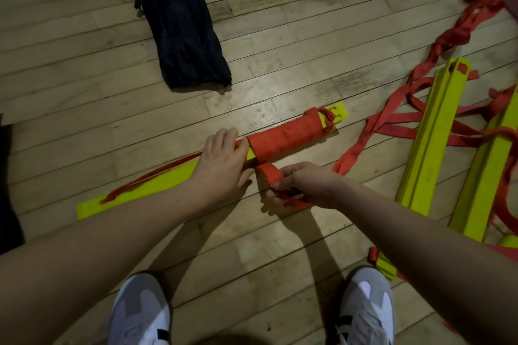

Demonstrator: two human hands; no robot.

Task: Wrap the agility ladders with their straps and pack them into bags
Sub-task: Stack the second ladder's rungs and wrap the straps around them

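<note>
On the wooden floor (280, 22) below us, pale boards run slightly aslant, worn and faintly glossy, with open room between the far bag and our hands and more bare boards near our shoes (140, 314). We see a stack of flat yellow rungs (157, 185) lying across the middle, its left end near the lower left and its right end poking out past a tight red strap wrapping (286, 138) that covers the right half. The rungs look like stiff plastic slats with slotted ends; the strap is woven cloth, matte and flat.

Our left hand (221, 165) rests on the rungs at the left edge of the wrapping, fingers curled over the strap there. Our right hand (302, 182), just beside it on the near side, pinches a folded loop of the same strap (270, 173), with the loose tail trailing right along the floor.

Far and a little left lies a long dark bag (179, 17), soft crumpled fabric. At the right edge more yellow rungs (431, 131) lie stacked among tangled red straps (462, 33), crowding that side. Another dark cloth (7, 190) touches the left border; we cannot tell what it is.
</note>
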